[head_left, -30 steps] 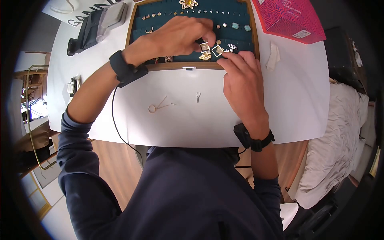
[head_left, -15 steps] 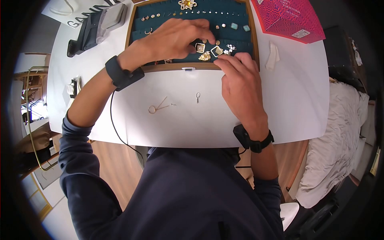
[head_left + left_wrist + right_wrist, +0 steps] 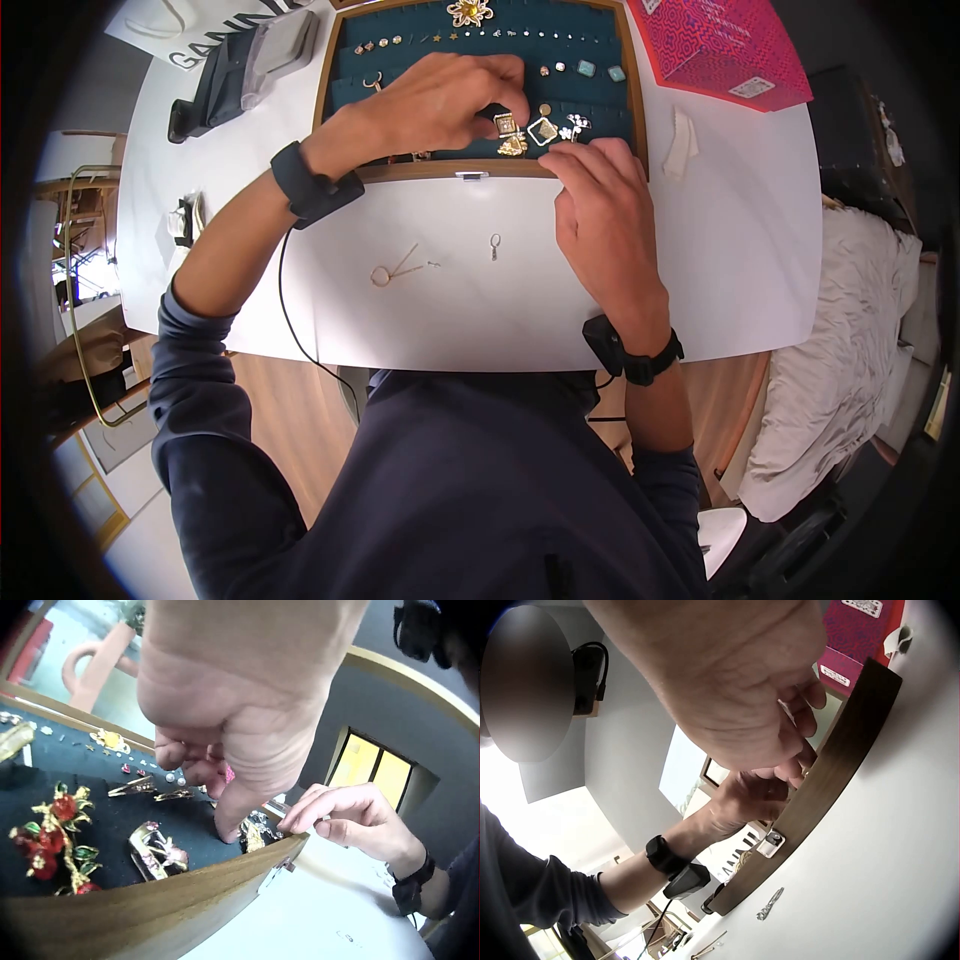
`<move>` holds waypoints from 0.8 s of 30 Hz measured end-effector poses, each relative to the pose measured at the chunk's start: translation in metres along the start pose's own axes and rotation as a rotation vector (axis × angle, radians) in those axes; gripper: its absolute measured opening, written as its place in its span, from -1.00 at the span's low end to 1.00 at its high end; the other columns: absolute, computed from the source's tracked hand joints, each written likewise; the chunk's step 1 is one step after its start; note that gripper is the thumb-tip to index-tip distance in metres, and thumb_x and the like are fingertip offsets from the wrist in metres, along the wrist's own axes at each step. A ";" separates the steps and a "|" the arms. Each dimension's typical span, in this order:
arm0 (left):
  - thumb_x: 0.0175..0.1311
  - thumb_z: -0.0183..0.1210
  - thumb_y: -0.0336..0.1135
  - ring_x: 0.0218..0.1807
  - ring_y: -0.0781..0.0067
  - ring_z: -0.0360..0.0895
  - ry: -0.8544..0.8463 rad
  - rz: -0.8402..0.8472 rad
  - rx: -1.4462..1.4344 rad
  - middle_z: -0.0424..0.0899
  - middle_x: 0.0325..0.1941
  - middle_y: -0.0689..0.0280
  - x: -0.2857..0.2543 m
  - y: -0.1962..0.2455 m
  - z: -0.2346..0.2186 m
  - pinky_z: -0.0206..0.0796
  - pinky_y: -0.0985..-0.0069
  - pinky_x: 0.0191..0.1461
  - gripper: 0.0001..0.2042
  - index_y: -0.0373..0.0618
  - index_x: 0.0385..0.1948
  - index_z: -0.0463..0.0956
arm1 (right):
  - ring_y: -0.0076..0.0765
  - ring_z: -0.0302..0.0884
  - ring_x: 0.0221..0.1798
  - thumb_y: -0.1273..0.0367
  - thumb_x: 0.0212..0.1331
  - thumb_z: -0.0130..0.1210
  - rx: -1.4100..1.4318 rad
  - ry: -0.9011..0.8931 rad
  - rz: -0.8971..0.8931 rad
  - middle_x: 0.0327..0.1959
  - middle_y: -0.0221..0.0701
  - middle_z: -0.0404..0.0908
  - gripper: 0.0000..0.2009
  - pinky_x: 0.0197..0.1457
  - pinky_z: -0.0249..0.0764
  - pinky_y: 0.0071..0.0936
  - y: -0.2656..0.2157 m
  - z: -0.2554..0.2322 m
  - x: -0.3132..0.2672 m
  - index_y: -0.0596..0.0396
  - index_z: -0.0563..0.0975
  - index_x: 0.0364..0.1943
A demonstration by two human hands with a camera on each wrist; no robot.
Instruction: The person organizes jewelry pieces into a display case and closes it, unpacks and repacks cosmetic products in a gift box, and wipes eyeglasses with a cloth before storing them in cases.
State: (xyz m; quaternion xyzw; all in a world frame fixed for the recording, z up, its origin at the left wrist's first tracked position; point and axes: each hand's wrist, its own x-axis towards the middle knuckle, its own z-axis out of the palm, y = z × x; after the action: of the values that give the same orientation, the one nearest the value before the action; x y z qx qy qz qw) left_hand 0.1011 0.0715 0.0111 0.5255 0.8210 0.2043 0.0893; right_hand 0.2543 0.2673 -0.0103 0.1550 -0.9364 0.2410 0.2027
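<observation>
A wooden-framed jewellery tray (image 3: 420,168) with dark green lining holds several pieces. In the head view my left hand (image 3: 440,100) reaches into it, thumb and index finger at the two sides of a square gold piece (image 3: 506,125), pinching it. A gold leaf-like piece (image 3: 512,146) lies just below. My right hand (image 3: 605,215) rests at the tray's near right edge, fingers loosely bent, beside a diamond-shaped piece (image 3: 542,131) and a silvery flower piece (image 3: 575,126). In the left wrist view my left thumb touches the lining; the pinched piece is hidden there.
On the white table (image 3: 340,330) lie a thin gold chain-like piece (image 3: 381,276) and a small silver piece (image 3: 494,247). A pink patterned box (image 3: 725,50) stands right of the tray, near a white cloth strip (image 3: 680,145). Dark cases (image 3: 225,85) and a paper bag (image 3: 160,30) are left.
My left fingers draw back from the square piece, then close around it again; it has turned slightly. My right hand slides a little left and down from the diamond-shaped piece.
</observation>
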 end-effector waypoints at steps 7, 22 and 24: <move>0.06 0.40 -0.58 -0.16 0.08 0.64 0.120 0.036 0.041 0.64 -0.10 0.32 0.004 -0.003 -0.001 0.45 0.24 -0.10 -0.73 -0.09 -0.17 0.72 | -0.19 0.50 0.06 0.59 0.01 0.25 -0.019 0.003 0.008 -0.03 -0.36 0.69 -0.72 0.14 0.45 -0.23 0.000 -0.001 -0.001 0.21 0.68 -0.11; 0.01 0.39 -0.59 -0.08 0.15 0.62 0.071 0.233 0.057 0.60 -0.22 0.27 0.041 0.002 0.013 0.46 0.25 -0.07 -0.81 -0.20 -0.29 0.73 | -0.16 0.51 0.03 0.59 0.13 0.14 -0.066 -0.033 0.007 -0.11 -0.28 0.72 -0.84 0.08 0.44 -0.21 0.000 -0.002 0.000 0.21 0.58 -0.19; 0.02 0.37 -0.61 -0.08 0.13 0.62 0.008 0.196 0.093 0.59 -0.23 0.26 0.042 0.004 0.011 0.44 0.23 -0.08 -0.82 -0.23 -0.31 0.71 | -0.10 0.51 0.02 0.67 0.05 0.10 -0.035 -0.022 0.028 -0.08 -0.27 0.71 -0.79 0.11 0.45 -0.17 -0.001 -0.003 0.000 0.20 0.54 -0.22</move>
State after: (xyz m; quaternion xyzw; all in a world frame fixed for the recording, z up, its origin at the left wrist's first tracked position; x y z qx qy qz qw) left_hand 0.0904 0.1131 0.0058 0.6060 0.7747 0.1759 0.0411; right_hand 0.2561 0.2680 -0.0072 0.1410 -0.9447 0.2258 0.1915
